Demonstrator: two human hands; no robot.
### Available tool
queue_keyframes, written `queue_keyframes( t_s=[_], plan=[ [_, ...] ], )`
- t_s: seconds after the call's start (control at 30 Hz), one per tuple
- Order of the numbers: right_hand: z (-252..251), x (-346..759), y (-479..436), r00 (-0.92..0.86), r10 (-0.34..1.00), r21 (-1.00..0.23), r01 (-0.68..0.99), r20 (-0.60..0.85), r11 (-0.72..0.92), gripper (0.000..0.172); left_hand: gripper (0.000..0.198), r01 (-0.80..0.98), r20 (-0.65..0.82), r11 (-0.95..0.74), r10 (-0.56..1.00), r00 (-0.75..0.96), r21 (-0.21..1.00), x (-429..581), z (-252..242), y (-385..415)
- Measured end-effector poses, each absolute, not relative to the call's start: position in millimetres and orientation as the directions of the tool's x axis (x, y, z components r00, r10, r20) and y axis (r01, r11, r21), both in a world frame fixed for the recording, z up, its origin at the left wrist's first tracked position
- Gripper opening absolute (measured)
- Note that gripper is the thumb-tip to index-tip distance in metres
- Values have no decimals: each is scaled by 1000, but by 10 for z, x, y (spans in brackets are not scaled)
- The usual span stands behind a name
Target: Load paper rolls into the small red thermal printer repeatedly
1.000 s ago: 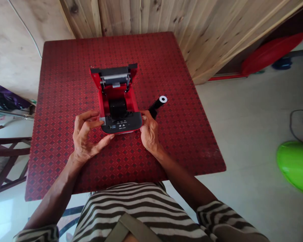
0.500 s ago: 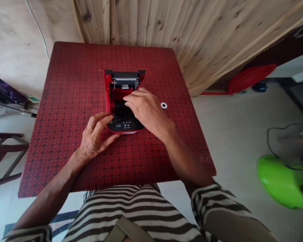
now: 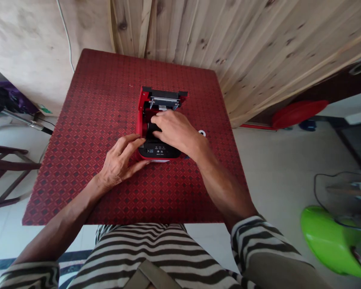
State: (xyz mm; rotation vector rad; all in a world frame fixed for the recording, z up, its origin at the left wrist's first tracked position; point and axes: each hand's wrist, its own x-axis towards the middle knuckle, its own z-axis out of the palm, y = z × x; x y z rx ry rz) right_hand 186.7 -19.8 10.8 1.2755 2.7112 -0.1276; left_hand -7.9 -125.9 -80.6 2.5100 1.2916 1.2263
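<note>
A red and black label printer (image 3: 159, 150) stands on the table with its lid (image 3: 165, 94) raised at the back. My left hand (image 3: 120, 160) steadies its front left corner, fingertips on the left edge and thumb along the front. Inside the open bay is my right hand (image 3: 176, 130), its fingers bent around or against a dark part (image 3: 151, 128); the hand covers much of the bay and hides what the fingertips grip. Just right of the printer, partly behind my right hand, lies a small white roll (image 3: 201, 133) with a dark core.
A red patterned cloth covers the table (image 3: 108, 92). Wooden planks (image 3: 192, 36) form the wall behind it. A dark wooden chair (image 3: 9, 168) is on the left, and a green plastic stool-like object (image 3: 327, 241) stands on the floor at right.
The view has shifted, so the table and printer appear farther right. My right hand has turned and sits deeper over the bay. The left hand keeps its place on the printer's corner.
</note>
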Motion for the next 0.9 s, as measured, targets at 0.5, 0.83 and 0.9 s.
queue_keyframes(
  t_s=[0.5, 0.83, 0.9],
  plan=[
    [-96, 2727, -1454, -468, 870, -879, 334, 158, 340, 34, 67, 683, 609, -627, 721, 329, 374, -106, -804, -1250],
    [-792, 2590, -1860, -419, 906, -883, 401, 62, 246, 46, 75, 696, 613, -620, 721, 323, 362, -127, -775, -1222],
    [-671, 2676, -1855, -407, 913, -904, 380, 28, 197, 52, 80, 704, 615, -605, 728, 302, 371, -133, -797, -1221]
  ],
)
